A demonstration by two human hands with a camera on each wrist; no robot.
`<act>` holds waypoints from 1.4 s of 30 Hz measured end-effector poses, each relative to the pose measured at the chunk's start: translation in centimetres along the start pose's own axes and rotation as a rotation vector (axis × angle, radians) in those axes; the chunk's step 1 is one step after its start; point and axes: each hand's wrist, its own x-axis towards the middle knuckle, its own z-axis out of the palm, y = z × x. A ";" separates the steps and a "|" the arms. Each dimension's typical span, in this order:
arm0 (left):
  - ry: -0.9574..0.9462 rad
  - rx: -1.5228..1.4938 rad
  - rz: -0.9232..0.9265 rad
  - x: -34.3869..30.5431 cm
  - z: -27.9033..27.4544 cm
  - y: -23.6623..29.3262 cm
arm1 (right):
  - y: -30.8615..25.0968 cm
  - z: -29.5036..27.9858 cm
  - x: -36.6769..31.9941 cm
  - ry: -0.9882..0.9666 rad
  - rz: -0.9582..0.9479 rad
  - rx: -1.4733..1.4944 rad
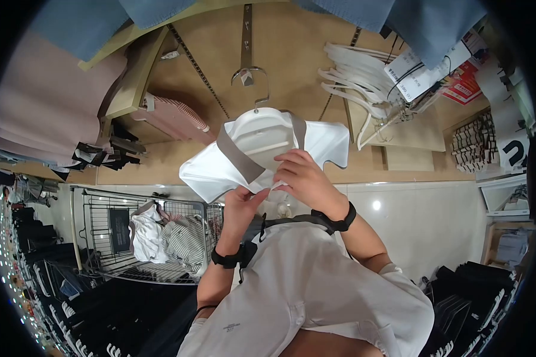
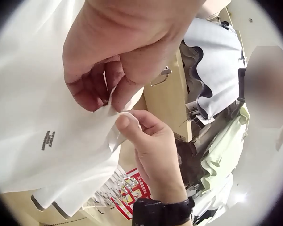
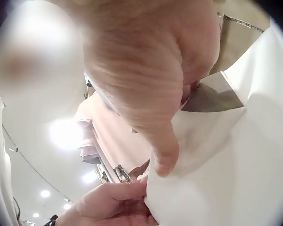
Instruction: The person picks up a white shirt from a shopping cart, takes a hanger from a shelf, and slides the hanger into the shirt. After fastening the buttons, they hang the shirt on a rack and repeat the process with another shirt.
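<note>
A white polo shirt [image 1: 333, 143] with a grey collar [image 1: 238, 156] hangs on a white hanger [image 1: 262, 116], hooked to a metal wall bracket. My left hand [image 1: 239, 208] pinches the front opening of the shirt just below the collar. Right beside it, my right hand [image 1: 304, 178] holds the other edge of the opening between thumb and fingers. In the left wrist view both hands meet at the fabric edge, with small dark print on the white cloth. The right wrist view has the right thumb [image 3: 166, 157] lying against the shirt front.
A wire shopping cart [image 1: 95, 220] with a white garment and a striped garment [image 1: 187, 241] stands at the left. White hangers [image 1: 363, 77] and paper tags [image 1: 417, 77] hang at the right. Pink garments [image 1: 53, 101] hang at the left, blue ones [image 1: 339, 12] overhead.
</note>
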 end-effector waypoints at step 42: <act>-0.014 0.583 0.795 3.8 1.8 8.4 | 0.7 -3.1 -0.1 0.223 -0.141 -0.085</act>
